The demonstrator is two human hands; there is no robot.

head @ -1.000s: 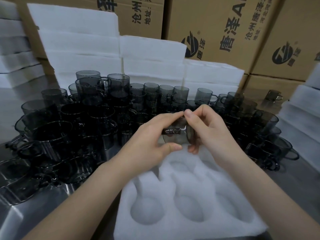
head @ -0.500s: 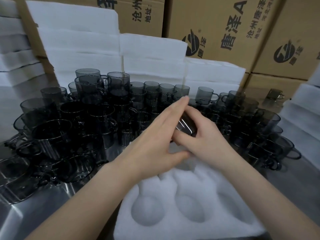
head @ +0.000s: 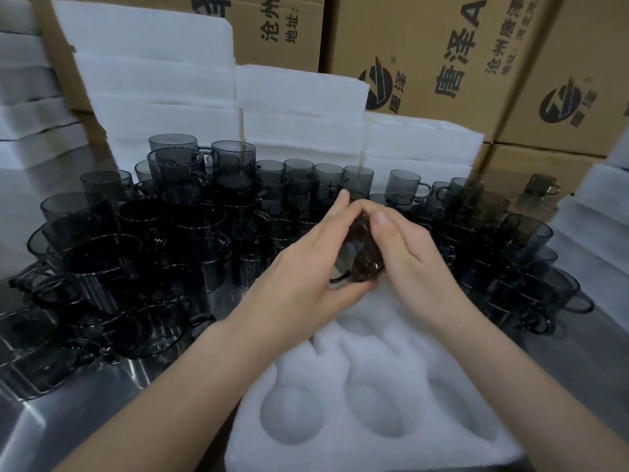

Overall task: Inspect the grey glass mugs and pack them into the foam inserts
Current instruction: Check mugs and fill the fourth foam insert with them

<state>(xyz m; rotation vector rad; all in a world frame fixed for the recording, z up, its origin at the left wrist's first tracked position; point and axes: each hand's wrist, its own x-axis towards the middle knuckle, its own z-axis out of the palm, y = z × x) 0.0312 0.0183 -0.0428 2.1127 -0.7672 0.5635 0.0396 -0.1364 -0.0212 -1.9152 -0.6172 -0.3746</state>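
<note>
One grey glass mug lies tilted between both hands, its rim toward me and its handle at the lower left. My left hand cups it from the left with the thumb under it. My right hand covers it from the right, fingers laid over its top. The fingertips of both hands meet above the mug. Below the hands lies a white foam insert with round pockets, all of them empty. A large crowd of grey glass mugs stands on the steel table behind and to the left.
More mugs crowd the right side up to stacked foam. Stacks of white foam sheets stand behind the mugs, with brown cartons behind them. Steel table shows at the lower left.
The mug has been turned and tipped between my hands, from held upright by the fingertips to lying tilted with its rim toward me. Both hands have closed round it.
</note>
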